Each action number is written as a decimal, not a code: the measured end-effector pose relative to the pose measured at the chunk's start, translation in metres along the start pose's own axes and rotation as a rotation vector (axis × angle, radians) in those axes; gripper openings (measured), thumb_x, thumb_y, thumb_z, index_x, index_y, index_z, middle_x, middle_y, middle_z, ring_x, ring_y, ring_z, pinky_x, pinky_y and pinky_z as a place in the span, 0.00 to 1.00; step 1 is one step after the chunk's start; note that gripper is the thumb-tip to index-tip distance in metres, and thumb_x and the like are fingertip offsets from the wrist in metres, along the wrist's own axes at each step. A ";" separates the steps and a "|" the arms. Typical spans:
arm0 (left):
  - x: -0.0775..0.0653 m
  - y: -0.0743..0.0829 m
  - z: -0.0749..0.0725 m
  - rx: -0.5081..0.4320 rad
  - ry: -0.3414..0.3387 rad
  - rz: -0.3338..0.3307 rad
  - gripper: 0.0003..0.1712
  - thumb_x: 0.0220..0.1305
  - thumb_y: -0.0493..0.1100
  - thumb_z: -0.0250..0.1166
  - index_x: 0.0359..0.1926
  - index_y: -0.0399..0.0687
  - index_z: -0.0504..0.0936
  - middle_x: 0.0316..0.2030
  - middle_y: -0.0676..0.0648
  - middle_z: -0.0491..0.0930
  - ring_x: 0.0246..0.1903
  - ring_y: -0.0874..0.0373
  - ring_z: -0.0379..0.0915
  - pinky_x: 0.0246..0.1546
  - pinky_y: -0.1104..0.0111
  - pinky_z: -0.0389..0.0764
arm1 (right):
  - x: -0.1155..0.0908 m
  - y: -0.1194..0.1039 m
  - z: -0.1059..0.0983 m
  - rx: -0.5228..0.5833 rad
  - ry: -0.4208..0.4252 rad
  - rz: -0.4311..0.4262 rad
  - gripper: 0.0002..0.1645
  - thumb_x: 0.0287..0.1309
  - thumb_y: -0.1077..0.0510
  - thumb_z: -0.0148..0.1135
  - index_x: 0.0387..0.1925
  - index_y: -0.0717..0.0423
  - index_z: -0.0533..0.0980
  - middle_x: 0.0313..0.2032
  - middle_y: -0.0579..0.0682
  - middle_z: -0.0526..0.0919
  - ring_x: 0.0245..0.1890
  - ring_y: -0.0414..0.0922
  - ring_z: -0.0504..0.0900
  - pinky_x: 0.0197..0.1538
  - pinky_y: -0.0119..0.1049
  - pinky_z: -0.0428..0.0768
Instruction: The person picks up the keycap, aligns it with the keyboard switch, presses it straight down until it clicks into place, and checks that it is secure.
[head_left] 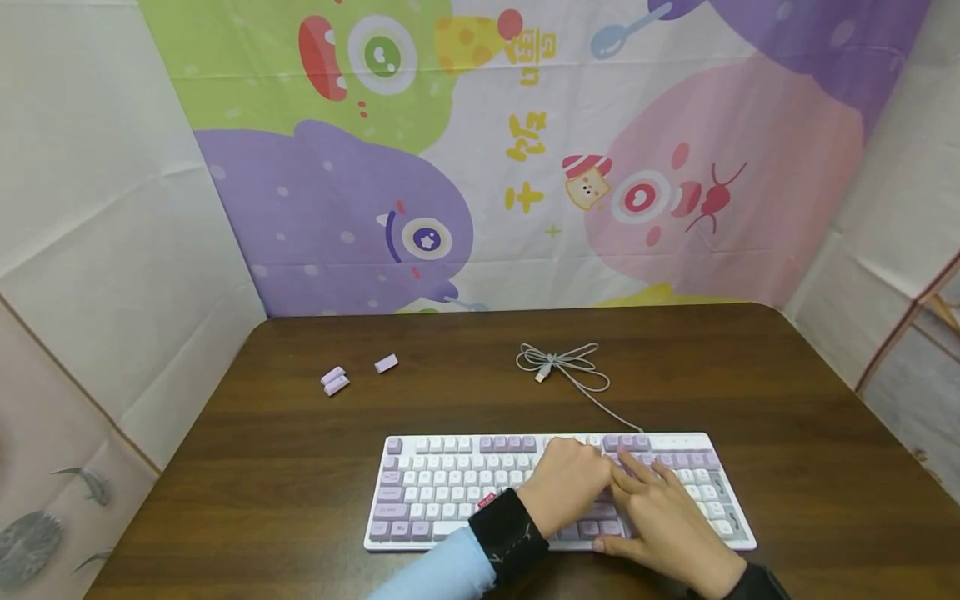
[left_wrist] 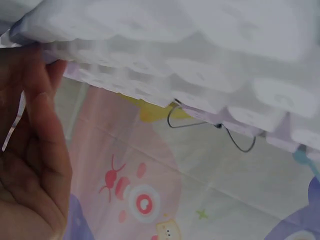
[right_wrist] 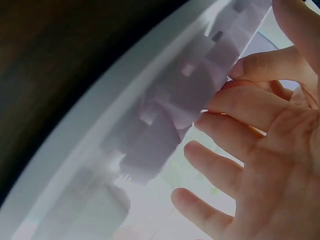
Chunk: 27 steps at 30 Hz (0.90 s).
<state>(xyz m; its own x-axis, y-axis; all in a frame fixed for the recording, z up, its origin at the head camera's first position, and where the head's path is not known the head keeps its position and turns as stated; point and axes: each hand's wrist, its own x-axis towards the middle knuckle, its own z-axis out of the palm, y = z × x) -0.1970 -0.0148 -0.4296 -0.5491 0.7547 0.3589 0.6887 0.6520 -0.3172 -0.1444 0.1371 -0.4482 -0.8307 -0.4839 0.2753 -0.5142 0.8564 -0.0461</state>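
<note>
A white and lilac keyboard (head_left: 450,542) lies on the table, its cable side away from me. My left hand (head_left: 566,483) is over its right-middle part, fingers bent down to the keys. In the left wrist view the left fingers (left_wrist: 47,117) reach up to the key edges; their tips are partly hidden, so any keycap between them cannot be made out. Beside it, my right hand (head_left: 663,517) spreads over the right keys, its fingertips meeting the left hand's. The right wrist view shows the right fingers (right_wrist: 215,162) extended, some touching lilac keycaps (right_wrist: 155,135).
Two lilac keycaps (head_left: 335,381) lie together at the back left of the brown table (head_left: 262,483), with a single keycap (head_left: 386,363) nearby. A bundled grey USB cable (head_left: 570,362) lies behind the keyboard. A printed cartoon cloth (head_left: 525,275) hangs at the back.
</note>
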 end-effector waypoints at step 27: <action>0.000 0.010 -0.010 -0.044 -0.204 0.026 0.13 0.32 0.55 0.75 0.22 0.63 0.81 0.21 0.62 0.79 0.18 0.66 0.71 0.17 0.72 0.69 | 0.000 -0.003 0.006 0.036 0.061 -0.020 0.40 0.27 0.33 0.71 0.38 0.59 0.81 0.48 0.55 0.83 0.55 0.59 0.76 0.47 0.59 0.73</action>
<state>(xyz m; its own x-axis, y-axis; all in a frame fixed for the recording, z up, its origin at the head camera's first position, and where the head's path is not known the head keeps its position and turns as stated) -0.1853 -0.0095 -0.4239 -0.6128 0.7730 0.1642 0.7211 0.6319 -0.2840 -0.1443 0.1331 -0.4532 -0.8059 -0.4884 0.3346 -0.5391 0.8390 -0.0738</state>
